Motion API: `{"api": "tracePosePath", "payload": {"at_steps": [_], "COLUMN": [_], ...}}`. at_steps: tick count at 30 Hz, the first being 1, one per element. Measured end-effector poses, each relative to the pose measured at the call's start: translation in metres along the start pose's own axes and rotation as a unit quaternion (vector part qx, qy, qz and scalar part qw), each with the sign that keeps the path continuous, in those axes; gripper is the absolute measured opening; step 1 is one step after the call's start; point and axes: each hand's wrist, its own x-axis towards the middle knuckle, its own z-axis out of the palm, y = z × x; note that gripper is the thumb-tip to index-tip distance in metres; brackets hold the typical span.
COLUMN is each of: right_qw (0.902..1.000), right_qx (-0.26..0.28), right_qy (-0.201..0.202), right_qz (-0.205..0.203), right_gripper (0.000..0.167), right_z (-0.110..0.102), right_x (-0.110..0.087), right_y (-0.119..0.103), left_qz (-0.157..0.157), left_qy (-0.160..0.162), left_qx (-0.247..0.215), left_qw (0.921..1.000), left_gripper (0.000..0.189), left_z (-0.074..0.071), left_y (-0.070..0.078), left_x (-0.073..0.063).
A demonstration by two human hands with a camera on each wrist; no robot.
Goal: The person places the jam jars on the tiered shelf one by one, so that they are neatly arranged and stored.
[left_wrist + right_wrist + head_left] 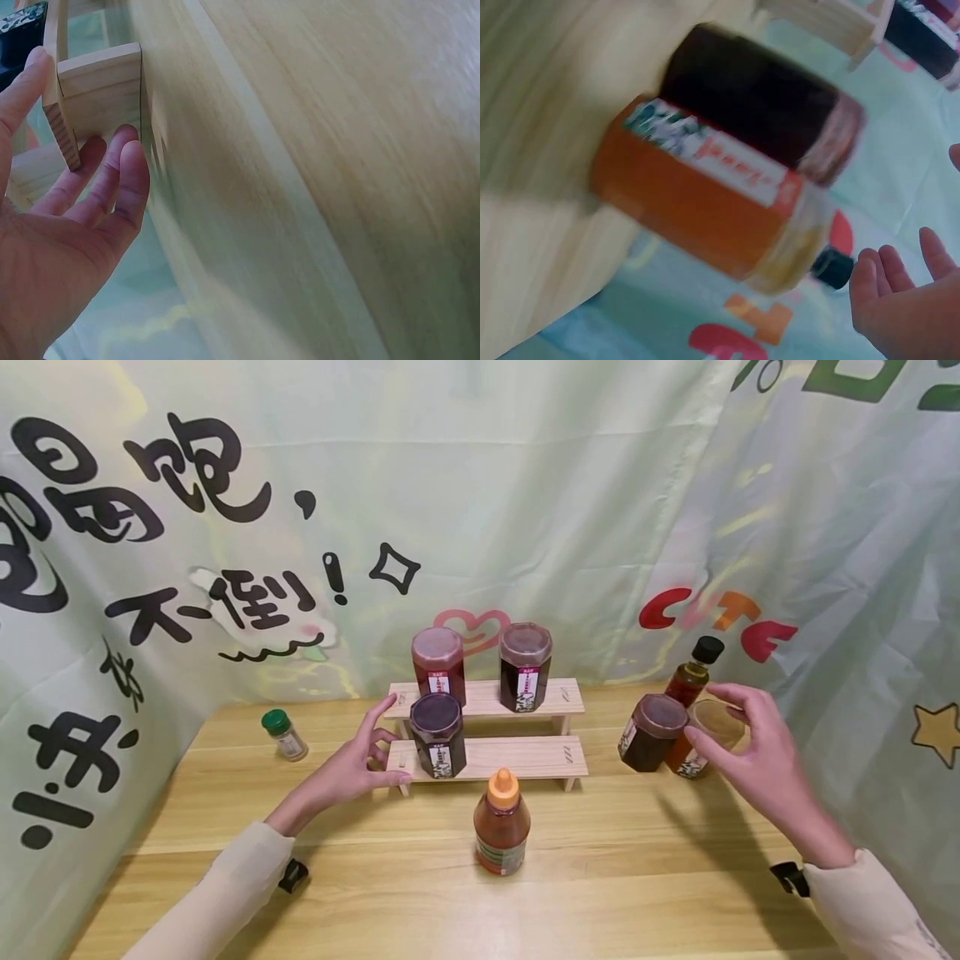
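Note:
At the left end of a two-step wooden stand (517, 758), my left hand (354, 762) has its thumb beside the lower step and its index finger near the upper one. In the left wrist view, the loosely bent fingers (124, 161) lie around the end of the board. My right hand (761, 752) is spread over an amber jar (697, 195) with a pale lid, its fingers apart from the jar in the right wrist view. Against that jar stands a dark jar (652, 733); a black-capped bottle (687, 683) is behind them.
On the stand are a red jar (438, 664) and a dark jar (525, 672) above, another dark jar (437, 739) below. An orange-capped sauce bottle (502, 831) stands in front. Far left is a green-capped shaker (285, 735). Printed cloth (562, 527) hangs behind the table.

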Motion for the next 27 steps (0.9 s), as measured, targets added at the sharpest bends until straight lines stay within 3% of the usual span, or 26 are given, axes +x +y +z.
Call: {"api": "tracePosePath", "payload": {"at_steps": [5,15,21,27], "right_qw": [0.9993,0.9870,0.9799,0.9739], "right_qx": [-0.017,0.033,0.074,0.107], "right_qy": [-0.018,-0.122,-0.150,-0.168], "right_qz": [0.030,0.099,0.108,0.108], "right_gripper": [0.072,0.107,0.103,0.096], "right_z": [-0.004,-0.010,-0.009,-0.010], "right_x": [-0.003,-0.001,0.000,0.001], "right_y": [0.019,0.061,0.082,0.089], "left_qz": [-0.005,-0.001,-0.003,-0.001], "left_qy": [-0.002,-0.004,-0.001,-0.004], "left_qx": [-0.011,-0.008,-0.015,-0.017], "left_qw": [0.9999,1.0000,0.9999,0.9999], "left_gripper": [0.126,0.126,0.126,0.125], "left_z": [0.000,0.002,0.002,0.001], "left_y": [-0.001,0.000,0.000,0.000], "left_x": [-0.002,-0.001,0.001,0.002]}}
